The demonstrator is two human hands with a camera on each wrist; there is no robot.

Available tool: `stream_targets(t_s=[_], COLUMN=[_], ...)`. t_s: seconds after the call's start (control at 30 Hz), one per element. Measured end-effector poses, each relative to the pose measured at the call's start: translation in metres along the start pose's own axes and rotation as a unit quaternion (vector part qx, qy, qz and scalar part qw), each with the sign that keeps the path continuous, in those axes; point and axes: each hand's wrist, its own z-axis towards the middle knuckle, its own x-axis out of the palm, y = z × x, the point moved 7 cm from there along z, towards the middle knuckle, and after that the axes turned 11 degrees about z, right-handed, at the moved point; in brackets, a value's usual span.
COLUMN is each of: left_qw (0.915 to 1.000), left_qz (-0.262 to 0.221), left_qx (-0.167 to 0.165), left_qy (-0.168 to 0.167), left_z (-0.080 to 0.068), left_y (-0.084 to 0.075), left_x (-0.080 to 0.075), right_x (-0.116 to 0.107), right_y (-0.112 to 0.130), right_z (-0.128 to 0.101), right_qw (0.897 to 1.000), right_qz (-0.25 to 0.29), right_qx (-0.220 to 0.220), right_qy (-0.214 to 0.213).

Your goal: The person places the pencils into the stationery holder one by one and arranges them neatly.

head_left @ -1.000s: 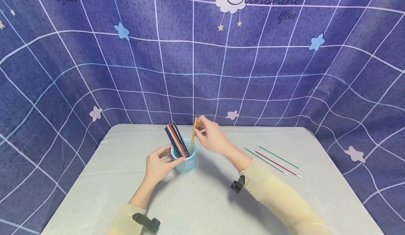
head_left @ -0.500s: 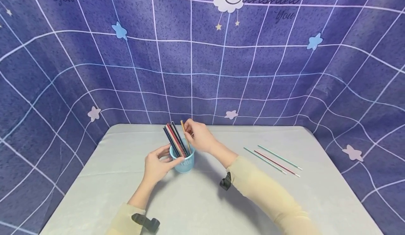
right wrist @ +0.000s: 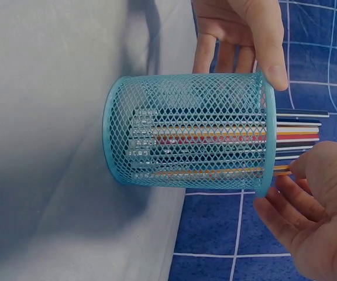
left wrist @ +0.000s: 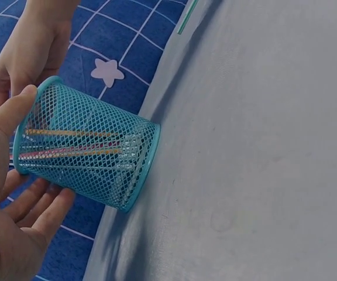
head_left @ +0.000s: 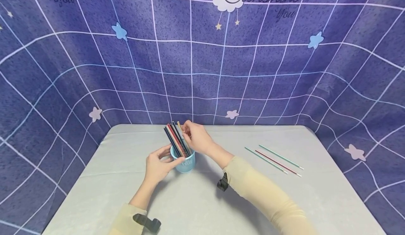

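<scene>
A light-blue mesh cup (head_left: 185, 163) stands on the grey table (head_left: 202, 200), with several coloured pencils (head_left: 174, 140) leaning left inside it. My left hand (head_left: 169, 158) grips the cup from the left, thumb (left wrist: 17, 110) on the rim. My right hand (head_left: 189, 131) pinches the top of a yellow pencil (right wrist: 215, 172), which stands in the cup against the other pencils. In the right wrist view, the cup (right wrist: 186, 137) shows the pencils through its mesh.
Three thin pencils (head_left: 274, 160), two teal and one red, lie side by side on the table to the right of the cup. A blue grid-patterned cloth (head_left: 202, 59) hangs behind and around the table.
My right hand has swung the yellow pencil's top leftward, from leaning right to lying against the pencil bundle. The left hand and the cup have stayed put.
</scene>
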Motion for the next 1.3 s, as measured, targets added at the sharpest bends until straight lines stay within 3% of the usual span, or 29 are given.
stream_targets(t_s=[0.23, 0.43, 0.67, 0.97, 1.3], left_qw=[0.9999, 0.9999, 0.9998, 0.9998, 0.9999], left_qz=[0.011, 0.007, -0.005, -0.011, 0.003], left_qx=[0.003, -0.009, -0.012, -0.014, -0.011], left_qy=[0.0, -0.009, -0.012, -0.002, 0.001], left_z=[-0.001, -0.002, 0.0, -0.001, -0.002], left_y=[0.0, 0.002, 0.004, 0.004, 0.001], left_x=[-0.002, -0.005, -0.005, -0.003, -0.003], right_x=[-0.001, -0.016, -0.054, -0.117, -0.16], right_y=[0.004, 0.015, 0.013, -0.016, -0.052], right_z=[-0.006, -0.009, -0.012, -0.036, -0.074], right_qw=[1.0, 1.0, 1.0, 0.998, 0.991], right_qz=[-0.002, 0.004, 0.001, -0.023, -0.063], right_qx=[0.019, 0.015, -0.009, 0.049, 0.106], right_qy=[0.017, 0.02, -0.005, -0.039, -0.05])
